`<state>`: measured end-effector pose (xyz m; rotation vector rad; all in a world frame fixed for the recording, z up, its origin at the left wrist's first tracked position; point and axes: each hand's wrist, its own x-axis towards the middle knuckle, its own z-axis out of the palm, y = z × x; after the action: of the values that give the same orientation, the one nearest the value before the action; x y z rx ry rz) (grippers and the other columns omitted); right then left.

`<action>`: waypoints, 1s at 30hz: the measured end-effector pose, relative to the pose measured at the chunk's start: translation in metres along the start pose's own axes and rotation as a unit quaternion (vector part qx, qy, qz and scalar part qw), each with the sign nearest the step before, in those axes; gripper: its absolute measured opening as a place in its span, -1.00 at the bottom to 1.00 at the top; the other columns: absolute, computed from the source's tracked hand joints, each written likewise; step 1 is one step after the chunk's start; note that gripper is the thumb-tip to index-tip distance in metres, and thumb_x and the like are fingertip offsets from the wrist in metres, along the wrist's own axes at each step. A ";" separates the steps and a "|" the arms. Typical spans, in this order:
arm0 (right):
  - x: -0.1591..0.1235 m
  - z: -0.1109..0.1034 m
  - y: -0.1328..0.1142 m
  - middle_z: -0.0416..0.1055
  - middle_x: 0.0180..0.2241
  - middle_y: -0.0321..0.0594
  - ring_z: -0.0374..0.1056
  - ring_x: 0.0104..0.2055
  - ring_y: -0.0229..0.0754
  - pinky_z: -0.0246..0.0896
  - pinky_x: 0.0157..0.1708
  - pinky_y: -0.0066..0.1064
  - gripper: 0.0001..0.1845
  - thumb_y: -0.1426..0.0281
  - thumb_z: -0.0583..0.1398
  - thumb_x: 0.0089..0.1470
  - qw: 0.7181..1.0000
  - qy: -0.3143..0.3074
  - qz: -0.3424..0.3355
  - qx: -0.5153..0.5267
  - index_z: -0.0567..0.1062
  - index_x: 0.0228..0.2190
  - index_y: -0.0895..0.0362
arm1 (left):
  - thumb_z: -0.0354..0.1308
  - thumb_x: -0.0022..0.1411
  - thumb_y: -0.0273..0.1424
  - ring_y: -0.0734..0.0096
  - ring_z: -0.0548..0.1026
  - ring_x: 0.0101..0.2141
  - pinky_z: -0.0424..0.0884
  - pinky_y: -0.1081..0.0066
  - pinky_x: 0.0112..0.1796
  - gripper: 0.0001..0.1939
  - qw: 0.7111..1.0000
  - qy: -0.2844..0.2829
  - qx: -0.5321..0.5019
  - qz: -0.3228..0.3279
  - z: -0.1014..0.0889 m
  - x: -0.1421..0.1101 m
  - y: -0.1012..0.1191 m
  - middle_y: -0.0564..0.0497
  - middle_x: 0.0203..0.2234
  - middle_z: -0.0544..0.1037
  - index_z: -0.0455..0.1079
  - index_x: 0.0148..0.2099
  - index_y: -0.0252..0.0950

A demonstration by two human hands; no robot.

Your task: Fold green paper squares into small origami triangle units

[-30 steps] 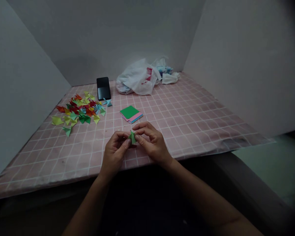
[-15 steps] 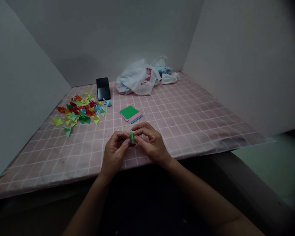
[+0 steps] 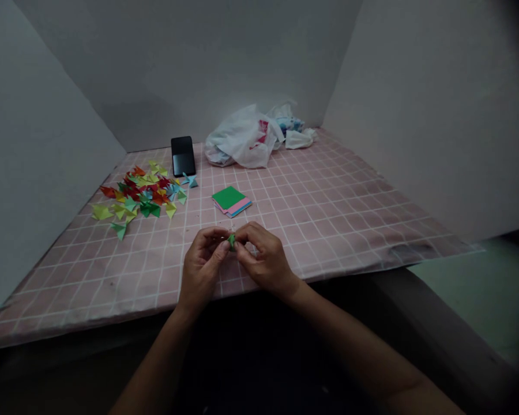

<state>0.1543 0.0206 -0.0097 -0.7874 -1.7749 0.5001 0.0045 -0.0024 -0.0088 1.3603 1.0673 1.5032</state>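
Grip: Thumbs and fingertips of both hands pinch a small piece of folded green paper [image 3: 232,242] from either side, at the near part of the bench [image 3: 337,207].
Left hand: The left hand [image 3: 201,262] presses its thumb against the paper's left side, fingers curled behind.
Right hand: The right hand [image 3: 266,256] meets it from the other side, thumb and forefinger closed on the paper; the exact fold is too small to read.
Paper stack: Just beyond the fingers lies a stack of square sheets [image 3: 229,197], green on top, with pink and blue edges showing beneath.
Folded figures: To the left spreads a cluster of folded paper figures [image 3: 142,180] in red, orange, yellow, green and pale blue, many overlapping; one light green figure [image 3: 119,230] sits apart at the near edge.
Phone: A black phone [image 3: 183,155], screen dark, stands behind the cluster, a pale blue figure [image 3: 190,181] by its lower right corner.
Bags: Toward the back, a crumpled white plastic bag [image 3: 237,138] with a red mark rests beside a blue-patterned bundle [image 3: 289,124].
Setting: A pink cloth with white grid lines covers the bench, and pale panels [image 3: 225,52] rise on three sides.
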 end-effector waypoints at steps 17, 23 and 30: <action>-0.001 0.002 -0.003 0.46 -0.36 -0.21 0.43 -0.25 -0.16 0.36 -0.23 -0.30 -0.83 0.54 0.13 0.20 0.999 0.000 -0.042 -0.014 0.35 -0.40 0.07 | 0.21 0.31 -0.46 0.34 0.49 -0.24 0.39 0.30 -0.16 -0.95 0.973 0.062 0.186 0.123 0.000 -0.007 0.004 0.03 -0.32 0.52 0.47 -0.23 -0.20; -0.001 0.001 -0.002 0.46 -0.43 -0.27 0.39 -0.38 -0.24 0.30 -0.32 -0.37 -0.87 0.53 0.16 0.16 0.999 0.010 0.026 0.029 0.41 -0.41 0.09 | 0.20 0.33 -0.47 0.35 0.48 -0.21 0.41 0.31 -0.16 -0.95 0.977 0.070 0.160 0.121 -0.001 -0.009 0.001 0.03 -0.29 0.50 0.46 -0.20 -0.20; 0.000 -0.001 -0.002 0.45 -0.44 -0.29 0.38 -0.39 -0.25 0.28 -0.35 -0.39 -0.88 0.49 0.16 0.17 0.998 0.006 0.051 0.038 0.42 -0.41 0.09 | 0.19 0.34 -0.47 0.32 0.49 -0.15 0.41 0.26 -0.08 -0.95 0.976 0.068 0.159 0.133 -0.001 -0.010 -0.001 0.00 -0.25 0.49 0.44 -0.19 -0.21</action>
<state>0.1545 0.0190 -0.0087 -0.8288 -1.7005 0.6242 0.0041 -0.0112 -0.0127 1.6947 1.2944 1.6911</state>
